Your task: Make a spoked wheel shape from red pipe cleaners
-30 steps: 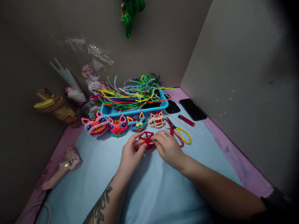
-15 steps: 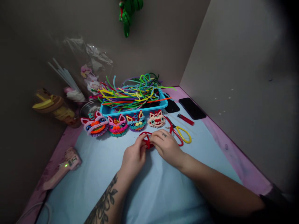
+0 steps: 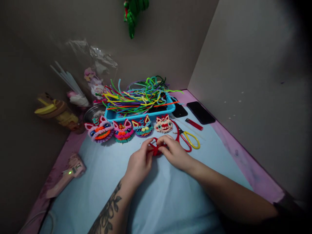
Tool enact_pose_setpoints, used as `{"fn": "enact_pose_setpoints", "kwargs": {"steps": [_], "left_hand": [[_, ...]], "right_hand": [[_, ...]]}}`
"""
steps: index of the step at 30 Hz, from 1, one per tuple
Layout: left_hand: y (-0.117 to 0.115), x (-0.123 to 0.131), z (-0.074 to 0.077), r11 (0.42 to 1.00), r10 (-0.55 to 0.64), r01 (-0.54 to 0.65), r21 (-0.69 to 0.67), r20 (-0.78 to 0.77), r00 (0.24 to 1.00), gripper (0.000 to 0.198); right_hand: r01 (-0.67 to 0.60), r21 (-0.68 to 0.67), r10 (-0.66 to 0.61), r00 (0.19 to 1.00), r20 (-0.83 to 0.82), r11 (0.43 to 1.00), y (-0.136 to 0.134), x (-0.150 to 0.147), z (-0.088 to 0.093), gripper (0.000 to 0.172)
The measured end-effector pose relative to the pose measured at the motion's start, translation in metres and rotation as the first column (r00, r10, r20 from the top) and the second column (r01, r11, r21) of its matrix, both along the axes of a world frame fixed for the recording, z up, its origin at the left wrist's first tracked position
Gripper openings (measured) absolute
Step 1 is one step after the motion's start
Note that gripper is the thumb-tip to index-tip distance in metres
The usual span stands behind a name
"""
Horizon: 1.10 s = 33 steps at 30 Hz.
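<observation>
Between my two hands is a red pipe cleaner piece [image 3: 155,150], bent into a rounded frame with strips crossing it. My left hand [image 3: 140,161] pinches its left side. The fingers of my right hand [image 3: 175,152] are closed on its right side, and they hide part of it. Just beyond my hands stand several small pipe cleaner lion heads: a lilac one [image 3: 100,130], a pink one [image 3: 123,131], a blue one [image 3: 142,127] and a cream one [image 3: 163,124]. Scissors [image 3: 187,139] with red and yellow handles lie right of my right hand.
A blue tray [image 3: 136,117] heaped with colourful pipe cleaners [image 3: 138,99] stands at the back. Two dark phones [image 3: 201,112] and a red lighter [image 3: 194,124] lie at the right. A pink glue gun [image 3: 69,175] with a lit green light rests at the left. A metal bowl [image 3: 90,113] sits behind.
My right hand has turned and its fingers have shifted on the red piece. The piece has moved slightly to the right. My left hand keeps its pinch.
</observation>
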<state>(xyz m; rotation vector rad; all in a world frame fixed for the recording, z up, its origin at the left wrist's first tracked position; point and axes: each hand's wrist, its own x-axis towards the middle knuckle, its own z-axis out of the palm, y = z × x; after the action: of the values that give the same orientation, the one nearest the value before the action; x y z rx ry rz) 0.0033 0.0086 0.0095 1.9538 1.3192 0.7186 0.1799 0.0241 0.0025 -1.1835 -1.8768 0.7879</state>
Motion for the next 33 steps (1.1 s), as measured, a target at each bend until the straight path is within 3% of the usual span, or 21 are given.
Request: {"fn": "enact_pose_setpoints", "kwargs": {"steps": [13,26,33], "left_hand": [[0.0023,-0.0023,-0.0057,1.000,0.017,-0.018,0.010,0.088,0.996,0.042],[0.0031,0.0011,0.0017,0.995,0.085,-0.066,-0.077,0.287,0.954,0.038],[0.0057,0.0018,0.0005,0.974,0.200,-0.139,-0.177,0.394,0.897,0.037]], "right_hand": [[0.004,-0.091,-0.012,0.996,-0.091,0.996,-0.0002,0.0006,0.0002,0.013],[0.018,0.131,-0.030,0.996,0.088,0.991,-0.0014,0.0003,0.0038,0.014],[0.039,0.285,-0.110,0.965,0.238,0.958,-0.0015,0.0007,0.0017,0.007]]}}
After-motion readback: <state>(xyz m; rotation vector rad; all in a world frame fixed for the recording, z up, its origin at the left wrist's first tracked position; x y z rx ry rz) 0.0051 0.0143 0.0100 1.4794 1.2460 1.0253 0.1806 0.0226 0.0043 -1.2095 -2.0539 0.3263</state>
